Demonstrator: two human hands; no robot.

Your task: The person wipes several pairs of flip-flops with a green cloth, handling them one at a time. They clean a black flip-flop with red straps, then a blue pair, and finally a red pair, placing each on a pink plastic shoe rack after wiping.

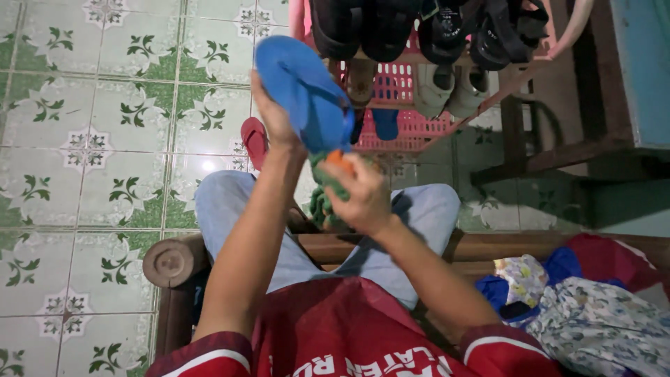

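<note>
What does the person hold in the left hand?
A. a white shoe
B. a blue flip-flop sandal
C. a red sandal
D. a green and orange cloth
B: the left hand grips the blue flip-flop sandal and holds it up with the sole toward the camera, while the right hand holds the green and orange cloth against its lower end; the red sandal lies on the tiled floor.

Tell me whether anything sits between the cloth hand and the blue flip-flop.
Nothing visible does. The right hand presses a green and orange cloth against the blue flip-flop, which the left hand holds up in front of the pink shoe rack.
</note>
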